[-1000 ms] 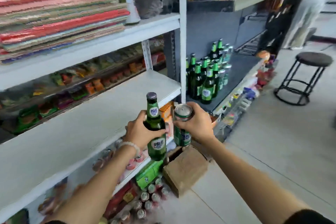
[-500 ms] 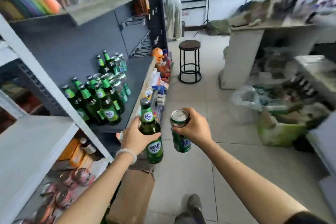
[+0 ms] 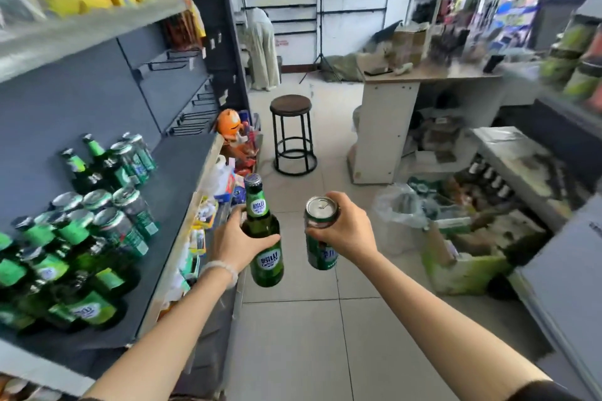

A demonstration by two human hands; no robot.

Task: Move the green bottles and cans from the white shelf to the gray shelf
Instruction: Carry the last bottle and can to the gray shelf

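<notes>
My left hand [image 3: 235,242] gripped green glass bottle [image 3: 264,238] at shoulder; my right hand [image 3: 347,231] gripped green aluminium can [image 3: 321,234] near top. Both upright, over tiled floor, just beside dark gray shelf [image 3: 176,172]. Since earlier frame: view swung right, white shelf out of sight, gray shelf's stock [image 3: 81,238] nearer.

gray shelf [image 3: 182,205] cut off left, nearest bottles [image 3: 49,273] blurred

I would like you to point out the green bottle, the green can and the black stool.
green bottle [image 3: 266,262]: head view, on its lower label.
green can [image 3: 321,254]: head view, on its side wall.
black stool [image 3: 290,105]: head view, on its round seat.
</notes>
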